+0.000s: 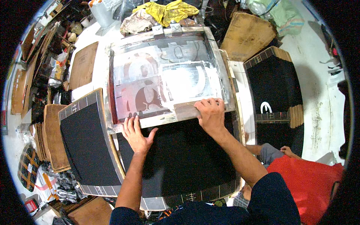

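Note:
A screen printing frame (172,119) lies over a board covered in black fabric (187,157). Its mesh carries several dark and pale shapes, and white ink (187,80) is spread over the right part. My left hand (137,138) rests with fingers spread on the near left edge of the frame, holding nothing. At the near right side of the mesh, my right hand (212,114) has its fingers curled over a squeegee (186,111) with a wooden-looking grip. The squeegee's blade is hidden from view.
Another black-covered board (90,142) stands to the left. At right are more black panels (275,86), one with a white print. A person in a red shirt (300,187) is close on my right. Yellow cloth (167,12) lies beyond the frame, and a brown board (249,35) leans far right.

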A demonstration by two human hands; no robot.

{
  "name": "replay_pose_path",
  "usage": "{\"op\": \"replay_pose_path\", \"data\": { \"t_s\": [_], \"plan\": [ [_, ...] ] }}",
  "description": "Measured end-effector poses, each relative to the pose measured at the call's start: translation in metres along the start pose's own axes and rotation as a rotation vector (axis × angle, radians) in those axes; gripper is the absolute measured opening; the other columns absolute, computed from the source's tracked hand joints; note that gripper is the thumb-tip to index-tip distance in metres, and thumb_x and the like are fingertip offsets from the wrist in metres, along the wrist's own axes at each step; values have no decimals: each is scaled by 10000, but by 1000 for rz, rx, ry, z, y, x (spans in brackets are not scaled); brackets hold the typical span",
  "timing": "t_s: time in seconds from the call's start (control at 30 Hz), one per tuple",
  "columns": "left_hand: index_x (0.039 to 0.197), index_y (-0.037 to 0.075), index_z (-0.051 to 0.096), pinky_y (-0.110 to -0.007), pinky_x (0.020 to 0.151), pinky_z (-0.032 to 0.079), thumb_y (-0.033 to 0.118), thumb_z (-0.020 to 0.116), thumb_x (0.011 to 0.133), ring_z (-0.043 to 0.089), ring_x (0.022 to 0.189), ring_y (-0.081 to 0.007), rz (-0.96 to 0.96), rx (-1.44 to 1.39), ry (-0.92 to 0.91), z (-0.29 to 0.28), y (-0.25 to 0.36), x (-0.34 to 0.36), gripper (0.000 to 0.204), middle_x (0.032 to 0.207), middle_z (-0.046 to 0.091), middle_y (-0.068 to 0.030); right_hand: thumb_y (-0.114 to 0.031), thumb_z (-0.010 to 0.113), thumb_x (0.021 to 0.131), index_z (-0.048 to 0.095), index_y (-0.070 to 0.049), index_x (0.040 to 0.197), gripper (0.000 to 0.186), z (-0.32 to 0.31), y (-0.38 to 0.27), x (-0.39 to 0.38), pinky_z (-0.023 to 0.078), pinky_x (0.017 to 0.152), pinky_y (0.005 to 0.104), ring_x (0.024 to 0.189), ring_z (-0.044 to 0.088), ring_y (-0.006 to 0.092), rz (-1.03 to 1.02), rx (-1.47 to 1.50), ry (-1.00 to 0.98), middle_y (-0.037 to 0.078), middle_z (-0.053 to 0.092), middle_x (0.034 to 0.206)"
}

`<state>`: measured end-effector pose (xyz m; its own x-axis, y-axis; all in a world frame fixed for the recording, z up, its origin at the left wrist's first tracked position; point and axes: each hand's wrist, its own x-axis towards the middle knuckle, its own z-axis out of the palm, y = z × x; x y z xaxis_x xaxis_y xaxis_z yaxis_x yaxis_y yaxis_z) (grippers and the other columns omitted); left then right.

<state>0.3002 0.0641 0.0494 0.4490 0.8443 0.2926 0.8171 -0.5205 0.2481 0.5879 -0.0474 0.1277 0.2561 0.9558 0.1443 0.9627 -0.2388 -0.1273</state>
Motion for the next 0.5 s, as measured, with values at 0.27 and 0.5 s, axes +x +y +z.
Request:
{"op": "replay_pose_path", "data": {
  "t_s": [0.27, 0.5],
  "plan": [
    [1493, 44, 439, -610, 1214, 244, 676, 809, 737, 410, 1406, -407, 76, 30, 359, 12, -14, 1, 1053, 1466, 457, -216, -322, 677, 1008, 670, -9, 1156, 346, 15, 86, -42, 490, 945, 406, 1044, 634, 294, 615, 573, 516, 148, 664, 1079],
    [1405, -108, 500, -517, 1082, 422, 508, 643, 1001, 547, 1282, -483, -1160, -548, 364, 0, -52, 21, 750, 1366, 567, -338, -535, 404, 1098, 574, -38, 1402, 607, 85, 118, -89, 443, 807, 306, 931, 554, 145, 998, 976, 422, 52, 614, 1133]
  ]
}}
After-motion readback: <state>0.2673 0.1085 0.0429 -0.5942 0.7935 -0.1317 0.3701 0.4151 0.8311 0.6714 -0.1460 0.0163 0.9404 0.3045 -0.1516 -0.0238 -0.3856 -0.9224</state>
